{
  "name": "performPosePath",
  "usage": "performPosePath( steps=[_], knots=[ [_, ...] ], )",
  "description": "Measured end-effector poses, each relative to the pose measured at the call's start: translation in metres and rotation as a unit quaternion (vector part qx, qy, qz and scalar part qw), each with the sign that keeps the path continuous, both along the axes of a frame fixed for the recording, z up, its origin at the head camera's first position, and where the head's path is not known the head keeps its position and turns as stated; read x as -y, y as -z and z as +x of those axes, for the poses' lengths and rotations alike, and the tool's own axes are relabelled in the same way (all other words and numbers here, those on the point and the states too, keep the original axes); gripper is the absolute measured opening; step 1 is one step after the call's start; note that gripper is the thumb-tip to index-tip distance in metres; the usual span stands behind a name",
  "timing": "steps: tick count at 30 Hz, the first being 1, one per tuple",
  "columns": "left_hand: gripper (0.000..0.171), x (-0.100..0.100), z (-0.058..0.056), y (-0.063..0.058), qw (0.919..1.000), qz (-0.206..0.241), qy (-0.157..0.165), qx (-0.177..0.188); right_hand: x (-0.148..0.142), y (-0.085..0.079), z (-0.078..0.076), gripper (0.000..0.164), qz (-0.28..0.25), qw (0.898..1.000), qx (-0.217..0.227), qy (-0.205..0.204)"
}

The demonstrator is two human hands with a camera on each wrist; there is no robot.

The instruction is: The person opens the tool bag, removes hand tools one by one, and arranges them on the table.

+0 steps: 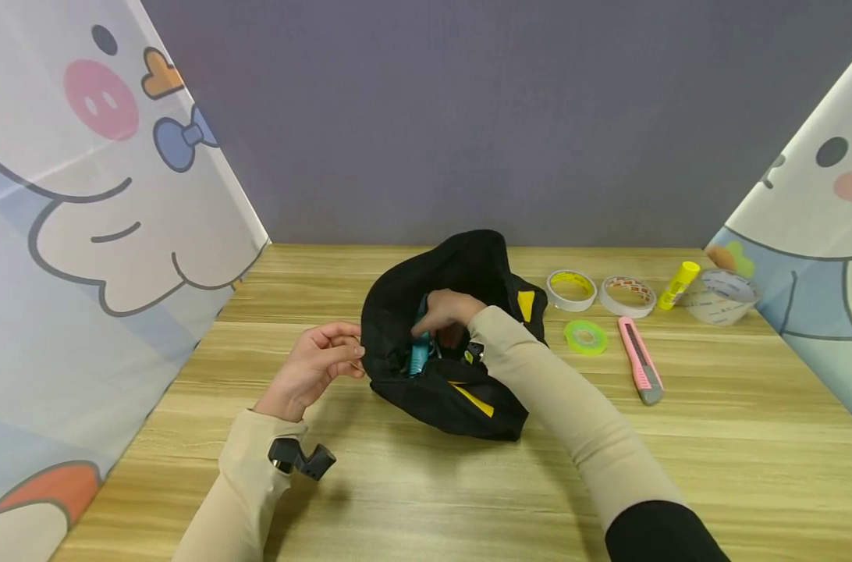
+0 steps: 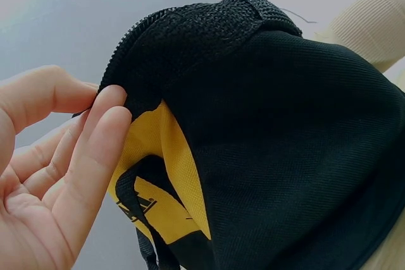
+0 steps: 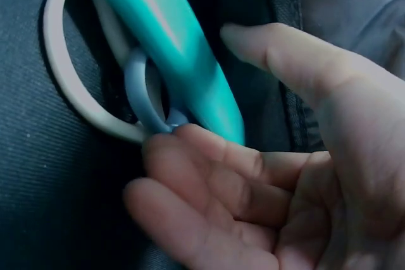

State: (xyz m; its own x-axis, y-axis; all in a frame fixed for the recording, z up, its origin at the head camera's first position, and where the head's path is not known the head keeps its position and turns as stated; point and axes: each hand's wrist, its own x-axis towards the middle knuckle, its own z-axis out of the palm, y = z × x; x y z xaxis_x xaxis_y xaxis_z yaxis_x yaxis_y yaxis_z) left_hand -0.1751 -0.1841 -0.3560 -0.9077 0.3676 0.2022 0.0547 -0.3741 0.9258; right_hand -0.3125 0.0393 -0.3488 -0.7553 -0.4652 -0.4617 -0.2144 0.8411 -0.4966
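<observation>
Tabletop: wood-grain [image 1: 426, 499], carrying the whole lot.
Bag: black cloth [image 1: 398, 328] with yellow patches, at mid-tabletop toward the far edge; lies with its mouth spread, leaving the inside reachable.
Left hand: left of the bag [image 1: 314, 367]; grip pinches the zippered rim between thumb and fingertips, probably to hold the mouth apart for the other hand.
Right hand: inside the bag [image 1: 447, 312]; grip loosely curled, thumb well apart, pinching nothing visible; presumably relaxed to reach among the contents.
Clear tape roll: wide [image 1: 721, 308], by the far right corner.
Cutter, pink: grey-ended [image 1: 639, 361], toward the right edge, nearer than the rolls; lies flat, slanting.
Teal tool: inside the bag [image 3: 171, 49], beside the right fingers; full form hidden.
White tape rolls: two, one yellow-cored [image 1: 569, 305], one red-printed inside [image 1: 626, 308]; side by side near the far edge, seemingly spaced for easy picking.
Glue stick: yellow [image 1: 679, 286], between red-printed roll and clear roll.
Green tape roll: flat [image 1: 586, 348], before the white pair.
Ring handles: cream and blue-grey [image 3: 54, 55], perhaps scissors, in the bag against the teal tool; fingertips appear to touch the blue-grey one.
</observation>
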Motion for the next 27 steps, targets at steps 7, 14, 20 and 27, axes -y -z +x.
performPosePath(
  steps=[7,14,20,27],
  knots=[
    [0.036,0.001,0.000,0.000,1.0000,0.002,0.004,-0.001,0.008,0.003,0.001,0.045,0.039,0.999,-0.018,0.012],
    [0.037,0.001,0.000,-0.001,1.0000,-0.003,0.001,0.000,-0.002,0.006,-0.004,0.039,0.014,0.999,0.006,0.033],
    [0.038,0.002,-0.001,0.000,1.0000,-0.006,-0.003,0.003,-0.015,0.006,-0.010,0.027,-0.003,0.999,0.009,0.032],
    [0.039,0.003,-0.001,0.000,1.0000,-0.002,0.000,0.004,-0.023,0.001,-0.012,0.019,0.001,0.999,-0.026,0.020]
  ],
)
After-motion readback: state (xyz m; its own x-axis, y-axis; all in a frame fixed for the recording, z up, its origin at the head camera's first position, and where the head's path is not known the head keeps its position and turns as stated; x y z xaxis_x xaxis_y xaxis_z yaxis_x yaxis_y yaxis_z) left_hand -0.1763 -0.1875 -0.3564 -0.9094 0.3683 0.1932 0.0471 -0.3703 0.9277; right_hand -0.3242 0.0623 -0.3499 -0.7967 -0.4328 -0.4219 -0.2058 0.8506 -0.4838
